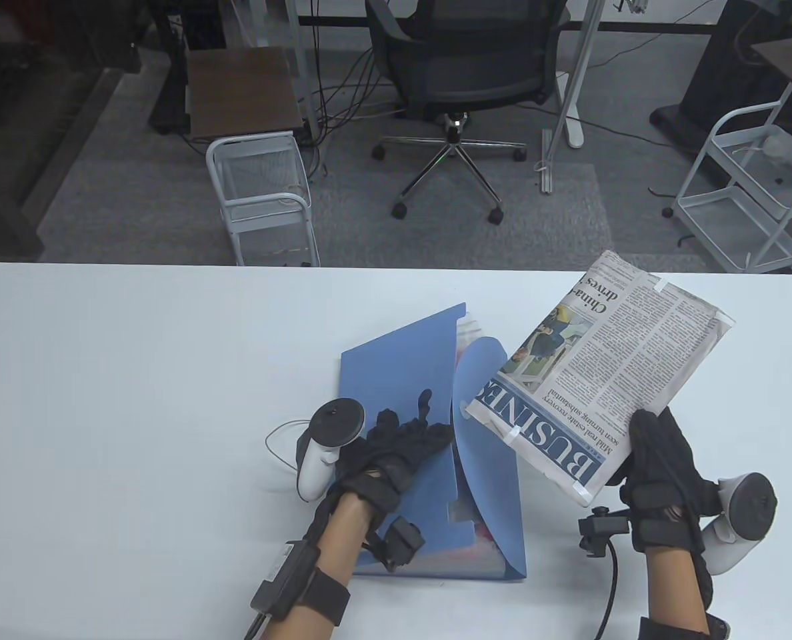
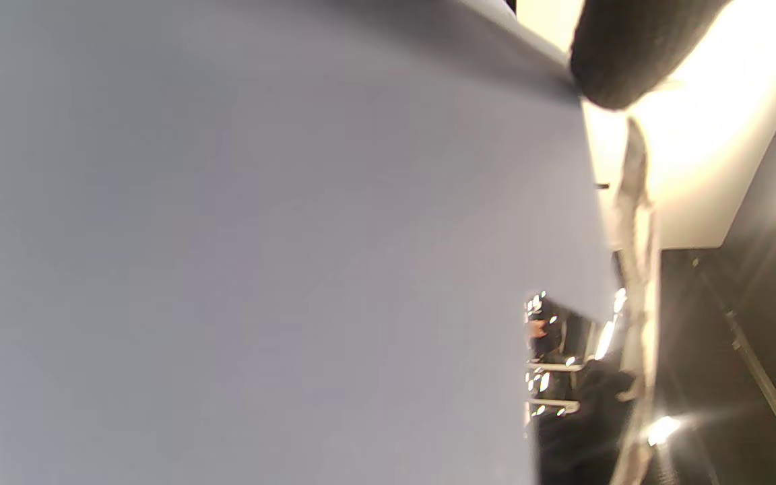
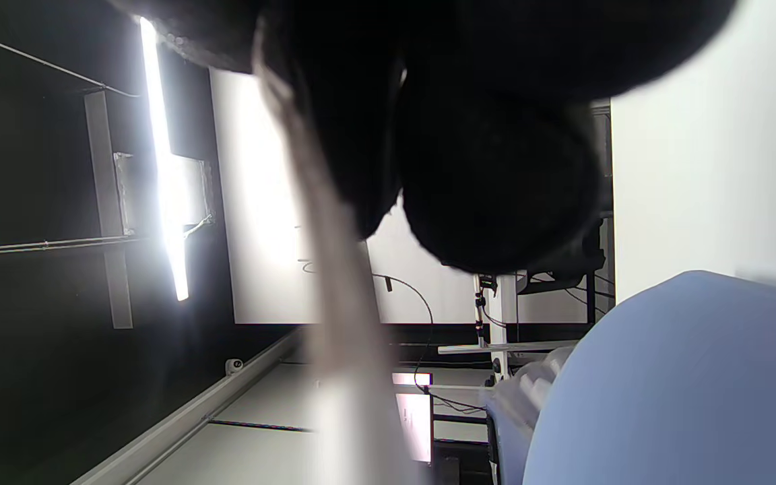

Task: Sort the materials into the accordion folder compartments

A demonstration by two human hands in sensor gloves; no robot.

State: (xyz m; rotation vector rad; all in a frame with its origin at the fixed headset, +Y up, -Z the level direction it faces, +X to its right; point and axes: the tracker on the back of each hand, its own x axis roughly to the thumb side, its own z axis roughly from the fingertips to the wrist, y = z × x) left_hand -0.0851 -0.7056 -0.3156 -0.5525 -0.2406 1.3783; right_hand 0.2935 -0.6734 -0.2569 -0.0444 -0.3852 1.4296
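A blue accordion folder [image 1: 403, 380] lies on the white table [image 1: 103, 400], its rounded flap [image 1: 489, 480] swung open to the right, with coloured papers showing inside. My left hand [image 1: 403, 437] rests flat on the folder's front panel, fingers spread; the panel fills the left wrist view [image 2: 260, 256]. My right hand [image 1: 656, 453] grips the near corner of a folded, taped newspaper [image 1: 603, 373] and holds it above the table, over the flap's right side. In the right wrist view the newspaper shows edge-on [image 3: 341, 323], with the blue flap [image 3: 684, 391] below.
A white cable [image 1: 279, 447] loops on the table left of my left hand. Beyond the table's far edge stand an office chair [image 1: 463, 73], two white wire carts [image 1: 263, 193] and a small wooden table [image 1: 243, 87].
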